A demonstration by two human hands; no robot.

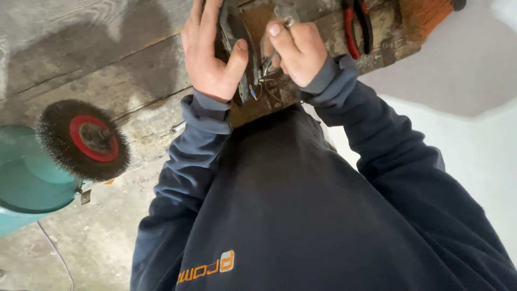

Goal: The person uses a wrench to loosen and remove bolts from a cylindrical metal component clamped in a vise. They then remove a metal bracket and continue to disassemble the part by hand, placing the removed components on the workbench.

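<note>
The left hand (207,51) clasps a flat dark metal piece (229,32); the right hand (296,51) pinches a small silvery tool (280,21) beside it, over the rough, weathered wooden workbench (107,70). A bristly wire wheel (83,139) sits left; red-handled pliers (356,27) lie far right.

We identify the location as a workshop. The rough, stained wooden tabletop (107,81) carries a bench grinder fitted with a wire brush wheel (83,139) on a red hub. Red-handled pliers (357,26) lie on the worn boards. The concrete floor (97,237) below is bare and dusty.
</note>
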